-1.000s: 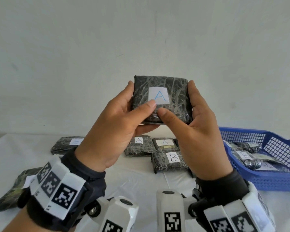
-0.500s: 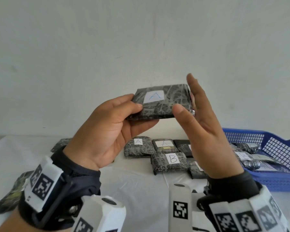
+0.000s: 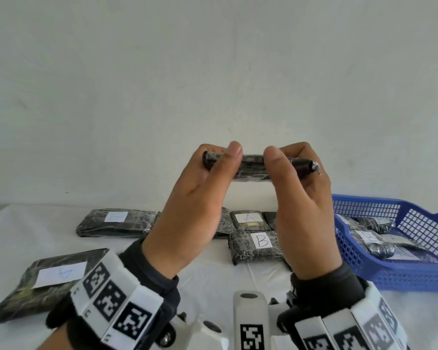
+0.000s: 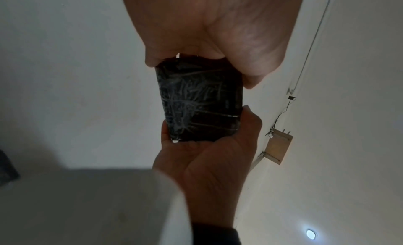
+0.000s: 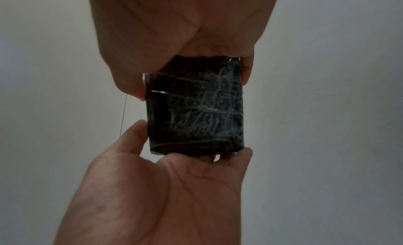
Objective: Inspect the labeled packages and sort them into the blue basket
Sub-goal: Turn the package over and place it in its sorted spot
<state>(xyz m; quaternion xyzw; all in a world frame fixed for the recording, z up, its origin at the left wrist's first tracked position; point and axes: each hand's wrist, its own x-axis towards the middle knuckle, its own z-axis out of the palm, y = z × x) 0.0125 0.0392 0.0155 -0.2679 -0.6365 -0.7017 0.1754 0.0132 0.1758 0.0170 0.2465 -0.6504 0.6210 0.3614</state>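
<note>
While the white-covered table (image 3: 213,276) is lying below our raised arms, the blue basket (image 3: 400,274) is sitting at its right edge, holding several wrapped packages. We are lifting the dark package (image 3: 253,168) edge-on at chest height, above the packages marked A (image 3: 248,219) and B (image 3: 257,245). Our left hand (image 3: 190,213) is pinching its left end between thumb and curled fingers; our right hand (image 3: 304,213) is pinching its right end likewise.
</note>
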